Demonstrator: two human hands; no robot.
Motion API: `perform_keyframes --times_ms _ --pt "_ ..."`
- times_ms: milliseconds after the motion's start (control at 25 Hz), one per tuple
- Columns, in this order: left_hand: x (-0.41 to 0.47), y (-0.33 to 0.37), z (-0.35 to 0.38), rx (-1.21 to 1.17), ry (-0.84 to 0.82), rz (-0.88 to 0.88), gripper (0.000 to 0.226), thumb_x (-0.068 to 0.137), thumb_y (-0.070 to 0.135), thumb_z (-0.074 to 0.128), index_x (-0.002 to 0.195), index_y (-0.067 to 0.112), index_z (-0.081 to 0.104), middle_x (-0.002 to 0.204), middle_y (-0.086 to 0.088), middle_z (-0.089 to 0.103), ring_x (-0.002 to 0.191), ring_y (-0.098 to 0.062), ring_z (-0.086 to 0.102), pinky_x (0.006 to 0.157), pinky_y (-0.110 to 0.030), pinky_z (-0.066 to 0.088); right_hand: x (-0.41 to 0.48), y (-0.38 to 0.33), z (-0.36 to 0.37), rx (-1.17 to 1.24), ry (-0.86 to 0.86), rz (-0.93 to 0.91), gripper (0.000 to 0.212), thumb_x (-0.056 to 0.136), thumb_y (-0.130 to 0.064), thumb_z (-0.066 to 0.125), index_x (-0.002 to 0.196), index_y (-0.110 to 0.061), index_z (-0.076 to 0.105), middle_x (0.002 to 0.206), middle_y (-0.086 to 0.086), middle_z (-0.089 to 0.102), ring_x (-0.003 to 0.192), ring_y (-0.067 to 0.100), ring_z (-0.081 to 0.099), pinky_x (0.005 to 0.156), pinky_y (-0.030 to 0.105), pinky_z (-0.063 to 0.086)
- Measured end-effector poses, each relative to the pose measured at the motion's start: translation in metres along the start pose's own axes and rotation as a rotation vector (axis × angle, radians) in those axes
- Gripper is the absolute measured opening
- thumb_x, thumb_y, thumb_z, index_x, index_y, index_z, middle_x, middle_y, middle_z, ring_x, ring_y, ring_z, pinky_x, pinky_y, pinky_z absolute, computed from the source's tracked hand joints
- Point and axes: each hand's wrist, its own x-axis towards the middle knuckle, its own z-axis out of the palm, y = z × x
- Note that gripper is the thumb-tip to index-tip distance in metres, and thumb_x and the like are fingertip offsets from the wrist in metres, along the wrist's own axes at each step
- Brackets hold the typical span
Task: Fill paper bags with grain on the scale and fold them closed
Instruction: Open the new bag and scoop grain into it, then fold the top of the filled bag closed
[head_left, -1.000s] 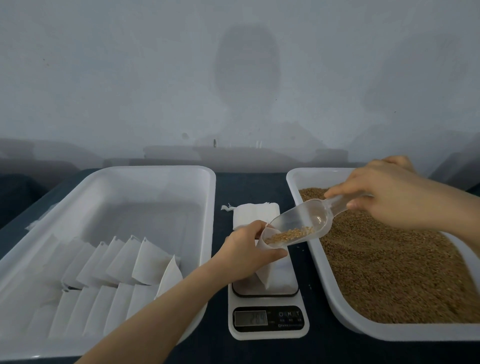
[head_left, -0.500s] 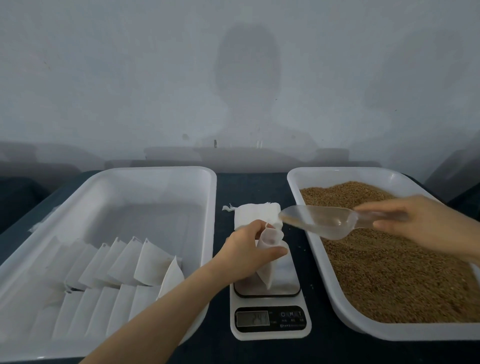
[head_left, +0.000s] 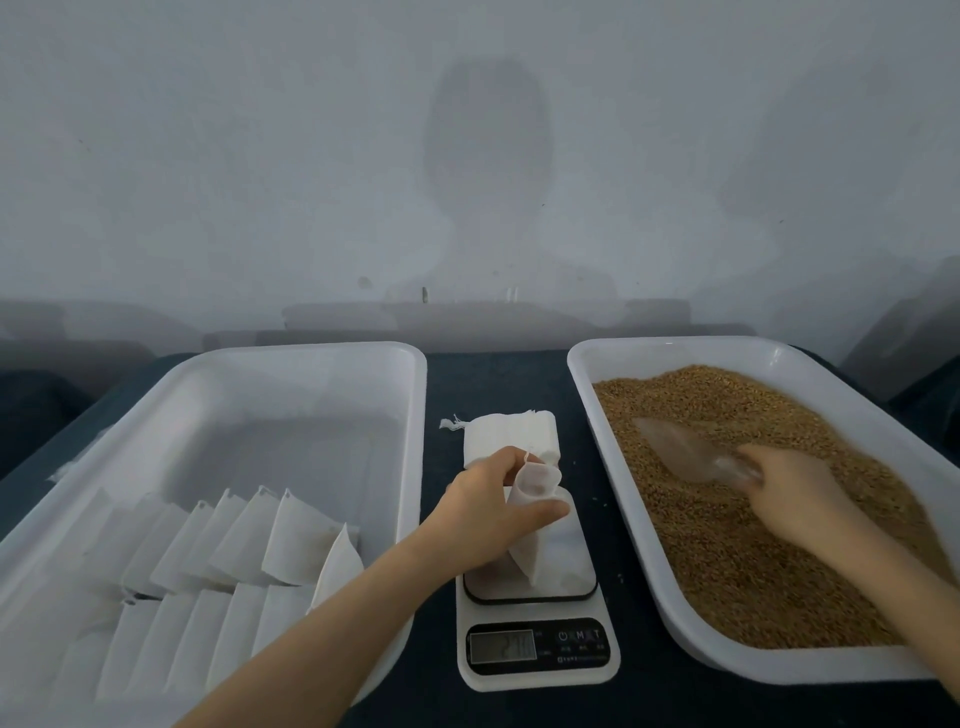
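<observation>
A small white paper bag (head_left: 530, 525) stands on the white digital scale (head_left: 535, 649), its mouth held open. My left hand (head_left: 488, 514) grips the bag near the top. To the right, brown grain (head_left: 753, 519) fills a white tray (head_left: 613, 415). My right hand (head_left: 795, 493) holds the handle of a clear plastic scoop (head_left: 685, 449), which lies low over the grain and looks blurred. I cannot read the scale's display.
A stack of flat white bags (head_left: 509, 436) lies behind the scale. On the left, a large white tray (head_left: 311, 364) holds several folded bags (head_left: 234, 551) in rows at its near end. Dark tabletop runs between the trays; a grey wall is behind.
The scoop tipped grain into the bag, then my right hand swung it right and down onto the grain in the tray. My left hand stayed on the bag.
</observation>
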Motion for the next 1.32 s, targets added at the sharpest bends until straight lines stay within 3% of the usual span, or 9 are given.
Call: perform_keyframes --times_ms 160,240,400,520,640,840,960,1040,1320 --pt "0.001 -0.001 0.000 0.011 0.000 0.000 0.042 0.077 0.054 0.068 0.109 0.039 0.048 0.108 0.019 0.056 0.100 -0.004 0.054 0.080 -0.022 0.044 -0.004 -0.013 0.003 -0.144 -0.155 0.014 0.019 0.095 -0.017 0.051 0.107 -0.013 0.064 0.085 0.002 0.061 0.071 0.014 0.059 0.059 0.026 0.046" --pt "0.001 -0.001 0.000 0.012 -0.001 -0.011 0.043 0.077 0.054 0.068 0.110 0.038 0.047 0.109 0.018 0.056 0.101 -0.005 0.054 0.079 -0.021 0.044 -0.011 -0.025 -0.003 -0.184 -0.069 -0.053 0.025 0.096 -0.024 0.050 0.116 -0.015 0.061 0.095 0.002 0.059 0.078 0.014 0.057 0.066 0.026 0.049" --pt "0.002 -0.002 0.001 0.026 0.002 -0.017 0.046 0.076 0.056 0.068 0.112 0.038 0.048 0.113 0.017 0.056 0.103 -0.005 0.054 0.081 -0.022 0.044 -0.047 -0.078 -0.019 0.204 0.112 -0.443 0.030 0.089 -0.028 0.055 0.119 -0.029 0.059 0.109 -0.014 0.058 0.064 0.000 0.058 0.053 0.010 0.047" --pt "0.002 -0.002 0.002 0.019 0.018 0.035 0.046 0.075 0.051 0.072 0.113 0.032 0.052 0.108 0.019 0.059 0.101 -0.001 0.056 0.082 -0.016 0.045 -0.073 -0.116 -0.017 0.337 -0.099 -0.624 0.022 0.089 -0.040 0.055 0.110 -0.041 0.060 0.082 -0.020 0.058 0.072 -0.009 0.057 0.056 0.009 0.045" --pt "0.000 0.000 -0.002 0.061 -0.045 0.045 0.050 0.075 0.043 0.075 0.116 0.030 0.049 0.109 0.018 0.057 0.098 0.004 0.055 0.074 -0.006 0.042 -0.074 -0.130 -0.001 0.252 -0.217 -0.638 0.021 0.090 -0.043 0.056 0.107 -0.034 0.064 0.082 -0.019 0.053 0.074 -0.004 0.055 0.061 0.014 0.041" --pt "-0.002 0.000 -0.030 0.023 -0.293 -0.041 0.041 0.081 0.021 0.073 0.118 0.019 0.056 0.111 0.001 0.064 0.104 -0.015 0.061 0.093 -0.033 0.051 -0.059 -0.125 0.008 0.376 -0.089 -0.609 0.009 0.087 -0.027 0.065 0.086 -0.019 0.070 0.082 -0.011 0.061 0.078 0.001 0.057 0.074 0.015 0.046" --pt "-0.003 0.003 -0.033 0.123 -0.149 0.001 0.018 0.080 0.028 0.075 0.089 0.018 0.063 0.088 0.006 0.066 0.083 -0.008 0.063 0.078 -0.022 0.050 -0.056 -0.123 0.006 0.438 -0.044 -0.635 0.006 0.086 -0.020 0.067 0.090 -0.022 0.070 0.083 -0.018 0.061 0.088 -0.009 0.054 0.075 0.004 0.041" --pt "-0.003 0.006 -0.033 0.196 -0.044 0.029 0.025 0.079 0.031 0.076 0.069 0.024 0.054 0.072 0.015 0.059 0.065 0.000 0.054 0.062 -0.013 0.039 -0.053 -0.122 0.004 0.483 0.001 -0.641 0.012 0.086 -0.015 0.066 0.095 -0.024 0.069 0.084 -0.020 0.062 0.091 -0.011 0.054 0.077 0.002 0.040" --pt "-0.007 0.015 -0.041 0.176 0.145 0.137 0.028 0.086 0.022 0.067 0.068 0.026 0.046 0.064 0.007 0.060 0.056 -0.005 0.052 0.056 -0.011 0.045 -0.045 -0.123 -0.002 0.524 0.287 -0.725 0.024 0.083 -0.002 0.067 0.104 -0.013 0.070 0.082 -0.014 0.062 0.087 -0.011 0.055 0.076 0.001 0.038"
